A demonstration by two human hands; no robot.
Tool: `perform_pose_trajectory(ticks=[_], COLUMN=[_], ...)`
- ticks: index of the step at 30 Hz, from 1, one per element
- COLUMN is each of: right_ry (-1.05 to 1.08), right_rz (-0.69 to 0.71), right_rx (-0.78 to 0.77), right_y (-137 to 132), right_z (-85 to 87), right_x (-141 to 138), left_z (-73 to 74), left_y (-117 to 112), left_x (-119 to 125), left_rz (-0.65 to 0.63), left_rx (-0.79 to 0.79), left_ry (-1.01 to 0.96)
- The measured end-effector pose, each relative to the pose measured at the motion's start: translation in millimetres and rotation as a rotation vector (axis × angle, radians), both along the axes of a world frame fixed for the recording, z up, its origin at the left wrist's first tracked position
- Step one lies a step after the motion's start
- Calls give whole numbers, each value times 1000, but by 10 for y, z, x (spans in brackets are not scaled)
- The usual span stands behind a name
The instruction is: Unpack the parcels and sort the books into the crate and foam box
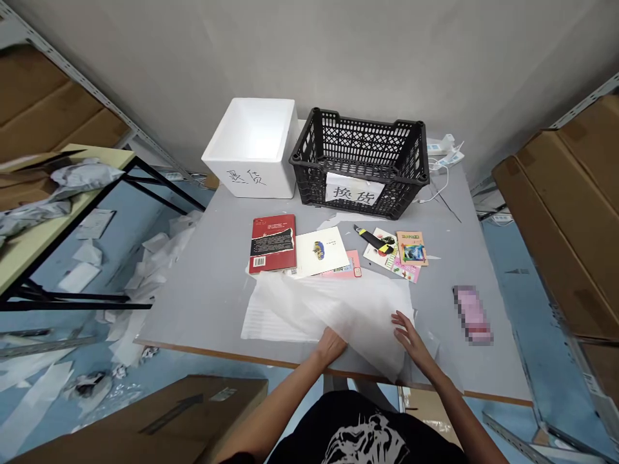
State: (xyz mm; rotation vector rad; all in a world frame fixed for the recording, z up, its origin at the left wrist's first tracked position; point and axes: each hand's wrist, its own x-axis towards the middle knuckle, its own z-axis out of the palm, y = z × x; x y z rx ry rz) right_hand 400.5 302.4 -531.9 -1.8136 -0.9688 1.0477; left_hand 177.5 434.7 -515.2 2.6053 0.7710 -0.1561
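A thin white foam sheet, creased and partly folded over, lies at the front of the grey table. My left hand is closed at its near edge, fingertips tucked in at the sheet and partly hidden. My right hand lies over the sheet's right side with fingers stretched and apart. Just beyond the sheet are a red book, a white booklet with a blue and yellow picture, and a pink booklet partly covered. A yellow and black utility knife rests on a small booklet beside an orange one.
A white foam box and a black plastic crate with a paper label stand at the back. Farther right are a power strip and a pixelated pink object. A cardboard box stands below the table's front left.
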Motion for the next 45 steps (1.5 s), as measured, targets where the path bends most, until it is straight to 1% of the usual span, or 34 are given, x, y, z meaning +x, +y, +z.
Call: perform_pose_trajectory(ticks=[2, 4, 6, 8, 10, 13, 16, 19, 21, 23, 25, 27, 28, 33, 35, 36, 39, 42, 45], right_ry=[-150, -297, -434, -551, -648, -704, -587, -456, -441, -461, -474, -485, -489, -495, -501, -506, -526, -551, -578], right_rz=[144, 284, 400, 483, 504, 443, 355, 127, -25, -116, -182, -222, -234, -254, -256, -260, -273, -284, -293], right_rx=[21, 4, -14, 2, 27, 44, 38, -98, -206, -275, -330, -369, -384, -435, -458, -471, -506, -541, -577], right_y=[-134, -254, -343, -388, -376, -254, -53, 140, 234, 295, 332, 356, 365, 410, 427, 438, 480, 554, 662], right_z=[-35, -43, -38, -34, -32, -22, -5, -13, -42, -82, -123, -157, -172, -213, -207, -199, -161, -129, -122], right_x=[14, 10, -20, -63, -98, -107, -77, -42, -17, 15, 50, 78, 87, 84, 77, 74, 74, 80, 81], left_z=[41, 90, 135, 166, 182, 178, 146, 97, 57, 17, -17, -38, -44, -55, -77, -93, -153, -199, -208], left_y=[-17, -66, -128, -172, -177, -101, 32, 108, 92, 48, 29, 84, 147, 652, 818, 875, 957, 979, 1012], left_x=[8, 26, 52, 80, 102, 107, 66, -36, -144, -288, -469, -682, -796, -1317, -1452, -1498, -1572, -1590, -1591], left_rz=[-27, -60, -64, -45, -29, -27, -10, -63, -113, -127, -93, 12, 103, 681, 862, 931, 1051, 1101, 1156], left_rx=[-19, -33, -35, -24, -9, 7, 18, 50, 95, 134, 150, 163, 180, 304, 280, 254, 189, 171, 154], left_ry=[3, 15, 34, 55, 64, 76, 97, 121, 133, 116, 72, 44, 46, 125, 174, 199, 251, 269, 282])
